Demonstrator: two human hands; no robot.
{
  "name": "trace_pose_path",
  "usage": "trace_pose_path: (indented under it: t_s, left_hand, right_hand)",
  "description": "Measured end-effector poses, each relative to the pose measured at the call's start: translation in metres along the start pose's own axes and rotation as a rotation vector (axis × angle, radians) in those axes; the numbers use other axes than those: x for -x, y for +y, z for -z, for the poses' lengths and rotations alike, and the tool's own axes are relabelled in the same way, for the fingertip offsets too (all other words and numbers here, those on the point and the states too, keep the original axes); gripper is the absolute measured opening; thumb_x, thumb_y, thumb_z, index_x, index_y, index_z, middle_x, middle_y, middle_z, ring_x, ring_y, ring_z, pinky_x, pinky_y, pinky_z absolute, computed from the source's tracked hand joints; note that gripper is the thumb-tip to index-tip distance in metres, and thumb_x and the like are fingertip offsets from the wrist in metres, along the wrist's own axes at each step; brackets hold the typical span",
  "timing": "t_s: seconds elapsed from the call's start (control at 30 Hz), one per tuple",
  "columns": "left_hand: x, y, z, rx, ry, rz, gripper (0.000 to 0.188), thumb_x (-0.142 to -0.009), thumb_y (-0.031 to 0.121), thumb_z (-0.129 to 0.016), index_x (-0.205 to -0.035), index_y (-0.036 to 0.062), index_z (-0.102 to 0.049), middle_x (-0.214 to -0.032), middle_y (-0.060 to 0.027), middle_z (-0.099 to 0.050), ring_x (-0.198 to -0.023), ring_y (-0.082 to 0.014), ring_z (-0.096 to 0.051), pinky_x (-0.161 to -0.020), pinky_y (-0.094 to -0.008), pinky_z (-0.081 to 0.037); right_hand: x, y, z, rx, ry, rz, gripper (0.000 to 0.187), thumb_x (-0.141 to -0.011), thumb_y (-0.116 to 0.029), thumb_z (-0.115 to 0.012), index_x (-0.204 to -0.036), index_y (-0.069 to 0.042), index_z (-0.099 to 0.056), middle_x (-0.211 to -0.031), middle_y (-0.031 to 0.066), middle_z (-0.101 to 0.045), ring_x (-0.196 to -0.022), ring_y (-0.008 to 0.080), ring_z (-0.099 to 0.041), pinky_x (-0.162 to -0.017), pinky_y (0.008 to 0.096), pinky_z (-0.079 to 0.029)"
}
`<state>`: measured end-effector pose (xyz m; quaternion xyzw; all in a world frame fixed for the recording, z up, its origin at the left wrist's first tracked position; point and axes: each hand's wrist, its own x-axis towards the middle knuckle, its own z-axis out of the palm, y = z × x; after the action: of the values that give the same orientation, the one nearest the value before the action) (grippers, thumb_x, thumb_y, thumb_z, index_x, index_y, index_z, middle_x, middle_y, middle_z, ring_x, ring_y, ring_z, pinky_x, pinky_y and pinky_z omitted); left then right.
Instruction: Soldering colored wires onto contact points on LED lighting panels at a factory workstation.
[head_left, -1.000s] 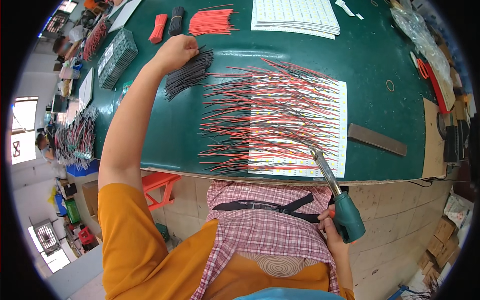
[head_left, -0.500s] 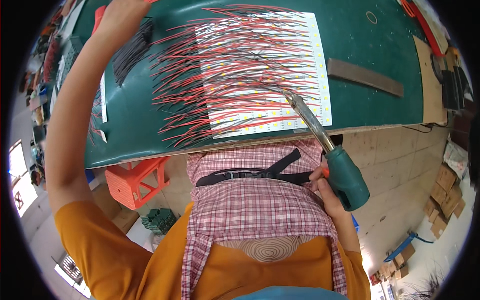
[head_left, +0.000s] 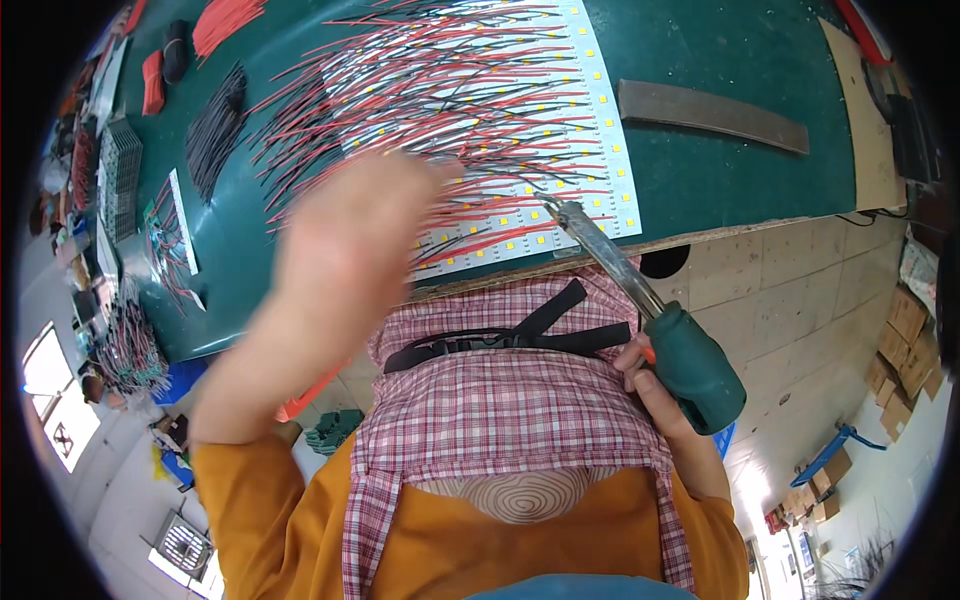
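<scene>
My right hand [head_left: 658,398] is wrapped round the dark green handle of a soldering iron [head_left: 610,255]. The iron's metal shaft slants up to the left, with its tip over the near right part of a white LED board [head_left: 622,195]. Rows of red and black wires [head_left: 430,110] lie across that board, their free ends spreading past its left edge. My left hand [head_left: 365,215] hovers over the near left part of the wires and hides some of them. Motion smears its fingers, so I cannot make out what they hold.
Black wires [head_left: 215,135] and red wires [head_left: 225,22] lie in loose piles at the left. Beyond them are a red bundle [head_left: 152,82] and a black bundle [head_left: 175,52]. A flat grey metal bar [head_left: 710,112] lies right of the board, near brown cardboard [head_left: 850,110].
My left hand has come from the red wires at the far left to above the board's near left part. The soldering iron stays in my right hand, and the whole view has shifted slightly.
</scene>
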<state>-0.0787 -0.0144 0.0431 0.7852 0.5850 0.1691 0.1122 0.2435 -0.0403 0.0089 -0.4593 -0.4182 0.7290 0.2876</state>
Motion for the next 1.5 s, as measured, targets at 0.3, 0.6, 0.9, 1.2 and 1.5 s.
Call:
trace_pose_path:
  t_s: [0.3,0.6,0.9,1.2,1.5]
  left_hand:
    - [0.016,0.024,-0.06,0.092,0.247,0.061,0.024,-0.067,0.001,-0.065,-0.09,0.0037,-0.068,-0.08,-0.0057,-0.063,-0.075,-0.0233,-0.062,-0.063,-0.0339,-0.051]
    - [0.024,0.022,-0.067,0.0,0.274,-0.03,0.026,-0.066,0.006,-0.067,-0.092,0.0037,-0.07,-0.081,-0.0034,-0.063,-0.08,-0.0177,-0.064,-0.06,-0.0266,-0.052]
    - [0.023,0.027,-0.064,0.029,0.224,0.025,0.027,-0.064,-0.003,-0.07,-0.091,0.0014,-0.069,-0.081,-0.0062,-0.065,-0.079,-0.0221,-0.065,-0.064,-0.0306,-0.054]
    - [0.024,0.021,-0.066,0.002,0.247,-0.015,0.023,-0.067,0.006,-0.066,-0.089,0.0046,-0.068,-0.083,-0.0029,-0.063,-0.081,-0.018,-0.064,-0.059,-0.0271,-0.052]
    - [0.023,0.022,-0.065,0.025,0.263,0.001,0.023,-0.067,0.004,-0.066,-0.09,0.0058,-0.069,-0.083,-0.0021,-0.063,-0.08,-0.0176,-0.064,-0.061,-0.0277,-0.052]
  right_hand:
    - [0.007,0.002,0.012,0.479,-0.133,-0.018,0.024,-0.081,-0.008,-0.07,-0.104,-0.004,-0.065,-0.084,0.0064,-0.071,-0.077,0.0181,-0.07,-0.07,0.0289,-0.056]
    - [0.006,-0.005,0.009,0.903,-0.149,0.072,0.019,-0.073,-0.016,-0.074,-0.092,-0.015,-0.069,-0.082,0.002,-0.07,-0.07,0.0232,-0.069,-0.064,0.0331,-0.054]
    - [0.008,-0.005,0.017,1.023,-0.332,-0.112,0.027,-0.089,-0.011,-0.067,-0.109,0.0,-0.052,-0.093,0.0106,-0.066,-0.085,0.0164,-0.064,-0.075,0.0287,-0.052]
    - [0.003,-0.013,0.013,1.027,-0.327,-0.028,0.017,-0.085,0.0,-0.063,-0.1,0.003,-0.056,-0.085,0.0113,-0.067,-0.075,0.0177,-0.066,-0.069,0.0279,-0.054]
    - [0.0,-0.016,0.009,0.969,-0.278,0.09,0.018,-0.084,-0.006,-0.067,-0.098,0.002,-0.06,-0.082,0.0081,-0.069,-0.073,0.0169,-0.068,-0.067,0.0271,-0.054]
